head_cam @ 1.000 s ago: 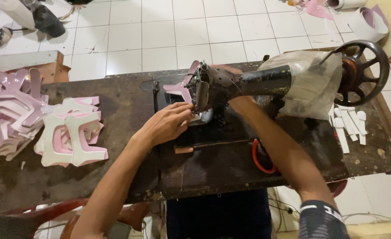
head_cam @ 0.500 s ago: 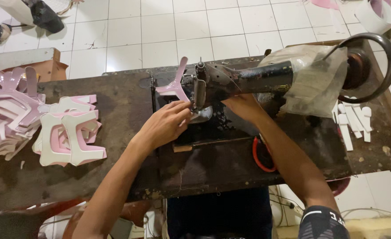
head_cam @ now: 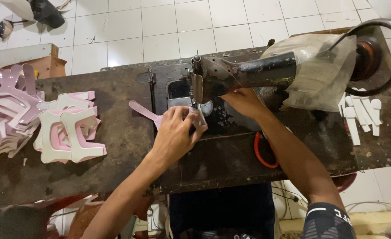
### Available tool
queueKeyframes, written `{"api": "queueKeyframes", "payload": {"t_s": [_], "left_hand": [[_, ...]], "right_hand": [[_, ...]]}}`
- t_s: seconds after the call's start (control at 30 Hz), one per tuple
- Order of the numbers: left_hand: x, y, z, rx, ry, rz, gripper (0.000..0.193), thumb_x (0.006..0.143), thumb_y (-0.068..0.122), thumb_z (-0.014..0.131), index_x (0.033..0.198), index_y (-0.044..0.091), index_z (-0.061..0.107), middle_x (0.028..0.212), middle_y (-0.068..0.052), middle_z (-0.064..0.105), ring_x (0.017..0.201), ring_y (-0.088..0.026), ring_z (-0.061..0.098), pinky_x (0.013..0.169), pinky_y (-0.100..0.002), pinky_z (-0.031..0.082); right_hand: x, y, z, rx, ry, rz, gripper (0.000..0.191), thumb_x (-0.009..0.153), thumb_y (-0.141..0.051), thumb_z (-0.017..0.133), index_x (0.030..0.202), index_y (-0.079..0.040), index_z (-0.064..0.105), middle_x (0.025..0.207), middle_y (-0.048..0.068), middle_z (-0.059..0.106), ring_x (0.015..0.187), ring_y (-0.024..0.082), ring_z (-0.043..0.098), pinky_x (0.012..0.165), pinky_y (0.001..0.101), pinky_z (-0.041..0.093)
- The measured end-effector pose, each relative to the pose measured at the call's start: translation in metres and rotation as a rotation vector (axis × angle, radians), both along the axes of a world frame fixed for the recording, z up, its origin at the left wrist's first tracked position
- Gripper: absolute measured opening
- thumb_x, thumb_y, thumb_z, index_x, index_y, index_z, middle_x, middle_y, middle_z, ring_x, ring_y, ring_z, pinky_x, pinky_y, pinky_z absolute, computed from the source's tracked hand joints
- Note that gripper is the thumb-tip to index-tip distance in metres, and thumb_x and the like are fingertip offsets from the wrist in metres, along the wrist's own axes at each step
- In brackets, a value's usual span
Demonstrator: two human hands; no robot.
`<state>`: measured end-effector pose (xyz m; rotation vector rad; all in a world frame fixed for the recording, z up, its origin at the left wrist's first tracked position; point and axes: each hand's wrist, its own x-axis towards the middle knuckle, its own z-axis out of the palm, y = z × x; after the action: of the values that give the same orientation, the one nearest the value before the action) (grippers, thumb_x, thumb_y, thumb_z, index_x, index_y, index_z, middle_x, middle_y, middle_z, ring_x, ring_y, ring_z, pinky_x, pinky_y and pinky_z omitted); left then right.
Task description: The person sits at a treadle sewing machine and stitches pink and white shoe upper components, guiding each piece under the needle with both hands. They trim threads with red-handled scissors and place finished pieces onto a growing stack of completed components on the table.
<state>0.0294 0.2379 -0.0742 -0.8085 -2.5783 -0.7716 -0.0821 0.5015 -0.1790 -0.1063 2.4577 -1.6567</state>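
Two hands meet mid-frame beneath the old black sewing machine: the left hand pinches a flat pink cut-out piece, while the right hand's grip is hidden.

A stack of pink and white cut pieces lies on the left part of the dark, worn desk, with a larger heap of pale pink pieces just beside it at the left edge. Near the right end lie several small white strips side by side. A red cord loop rests on the desk's front part. Beyond the desk is a white tiled floor, where a brown cardboard box stands at the left and a dark shoe lies at the top.
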Motion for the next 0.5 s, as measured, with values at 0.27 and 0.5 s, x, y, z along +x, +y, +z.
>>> {"api": "queueKeyframes", "payload": {"t_s": [0.27,0.5], "left_hand": [[-0.005,-0.001,-0.003,-0.057,-0.178,-0.01,0.03,0.097,0.026,0.072,0.119,0.005,0.068,0.111,-0.018,0.059,0.105,-0.036,0.058,0.094,-0.048,0.048],[-0.06,-0.033,0.003,0.142,-0.511,-0.235,0.025,0.09,0.012,0.071,0.103,0.003,0.051,0.109,-0.016,0.06,0.092,-0.032,0.066,0.085,-0.044,0.056]], "right_hand": [[0.003,-0.003,0.004,-0.105,0.04,0.051,0.022,0.094,-0.025,0.076,0.095,-0.003,0.077,0.077,-0.007,0.062,0.071,0.004,0.051,0.058,0.0268,0.039],[0.005,-0.007,0.02,0.087,-0.163,-0.033,0.026,0.093,-0.031,0.074,0.096,-0.006,0.079,0.073,-0.002,0.065,0.068,0.008,0.056,0.059,0.0282,0.044]]}}
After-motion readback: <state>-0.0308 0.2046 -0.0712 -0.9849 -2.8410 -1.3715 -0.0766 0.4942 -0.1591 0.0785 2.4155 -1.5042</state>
